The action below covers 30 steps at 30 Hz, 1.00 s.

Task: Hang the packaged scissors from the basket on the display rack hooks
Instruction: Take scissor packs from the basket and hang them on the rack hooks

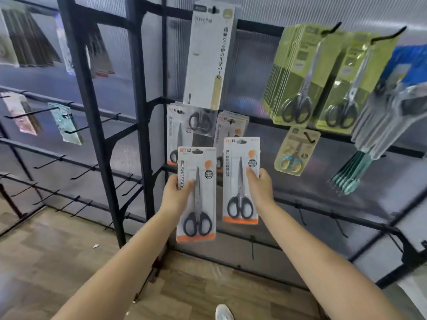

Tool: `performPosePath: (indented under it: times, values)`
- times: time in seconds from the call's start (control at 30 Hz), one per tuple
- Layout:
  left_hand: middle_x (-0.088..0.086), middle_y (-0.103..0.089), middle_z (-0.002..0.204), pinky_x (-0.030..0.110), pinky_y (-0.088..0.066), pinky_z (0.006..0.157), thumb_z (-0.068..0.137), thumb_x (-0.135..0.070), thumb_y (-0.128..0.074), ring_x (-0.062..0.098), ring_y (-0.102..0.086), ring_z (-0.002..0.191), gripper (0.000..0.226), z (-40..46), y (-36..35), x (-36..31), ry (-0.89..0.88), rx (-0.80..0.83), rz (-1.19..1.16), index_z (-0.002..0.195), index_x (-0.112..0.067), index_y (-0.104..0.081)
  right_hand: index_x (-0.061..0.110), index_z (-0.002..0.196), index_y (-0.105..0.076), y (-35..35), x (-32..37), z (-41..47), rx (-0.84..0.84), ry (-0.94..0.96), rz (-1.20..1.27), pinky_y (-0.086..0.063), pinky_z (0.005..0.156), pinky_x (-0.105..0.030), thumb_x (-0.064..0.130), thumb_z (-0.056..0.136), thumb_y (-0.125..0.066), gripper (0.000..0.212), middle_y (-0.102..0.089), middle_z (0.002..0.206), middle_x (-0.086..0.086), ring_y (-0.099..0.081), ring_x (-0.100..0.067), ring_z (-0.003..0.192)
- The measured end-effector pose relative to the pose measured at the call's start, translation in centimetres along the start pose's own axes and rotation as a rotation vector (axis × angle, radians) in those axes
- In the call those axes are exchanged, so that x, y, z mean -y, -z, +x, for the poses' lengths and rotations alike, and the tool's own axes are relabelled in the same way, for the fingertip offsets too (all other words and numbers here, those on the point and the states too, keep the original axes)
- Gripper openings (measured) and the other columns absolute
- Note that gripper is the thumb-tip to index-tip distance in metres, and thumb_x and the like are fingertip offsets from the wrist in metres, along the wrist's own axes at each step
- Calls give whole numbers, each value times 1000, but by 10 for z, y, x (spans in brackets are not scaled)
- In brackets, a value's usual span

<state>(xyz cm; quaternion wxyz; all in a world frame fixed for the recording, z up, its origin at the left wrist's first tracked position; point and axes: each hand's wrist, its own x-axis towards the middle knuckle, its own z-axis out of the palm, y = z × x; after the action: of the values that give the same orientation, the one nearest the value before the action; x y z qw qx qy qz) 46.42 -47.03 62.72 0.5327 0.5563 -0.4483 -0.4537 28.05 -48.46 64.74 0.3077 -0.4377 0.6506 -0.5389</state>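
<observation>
Your left hand point(176, 192) pinches one pack of scissors point(196, 195) at its left edge, thumb on the front over the printed word, the other fingers behind. Your right hand point(260, 185) holds a second pack point(240, 181) at its right edge in the same way. Both grips are closed on the cards, and both packs stand upright in the air, just in front of the display rack point(138, 93).

I judge each pack to be light and flat: a stiff card with a clear plastic blister over the scissors. The card can bend if you squeeze it hard, and the blister is smooth, so the edge pinch at the middle height is a good place. The weight sits low, at the black handles, so the pack will hang straight by itself.

The hang slot is at the top of each card. Behind your packs, similar packs point(179, 132) already hang on the hooks, and green packs point(298, 75) hang to the right.

The basket is not in view, so I cannot tell what is left in it.
</observation>
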Motion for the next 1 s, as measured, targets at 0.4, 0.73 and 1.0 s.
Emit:
performPosePath:
  times: [0.4,0.73,1.0]
  values:
    - [-6,-58,95,17,-43,67,94,-20,-54,7,-55,84,16,66,-32,10,-97,-57,14,109,-13,-50,16,70,-34,-34,-2,77,38,231,-32,-29,58,-29,25,96,-46,29,-38,69,0,-34,-10,62]
    - [0,-61,96,34,-47,85,93,-18,-56,19,-58,95,13,83,-31,16,-108,-92,-30,104,-12,-50,21,66,-30,-38,-4,95,24,275,-42,-32,47,-13,23,98,-44,35,-35,64,7,-33,-6,56]
    - [6,-60,106,39,-47,93,94,-17,-56,22,-58,99,20,84,-33,18,-108,-98,-31,111,-10,-51,12,78,-40,-51,-8,103,62,249,-12,-30,55,-24,26,98,-44,25,-39,69,3,-36,-7,60]
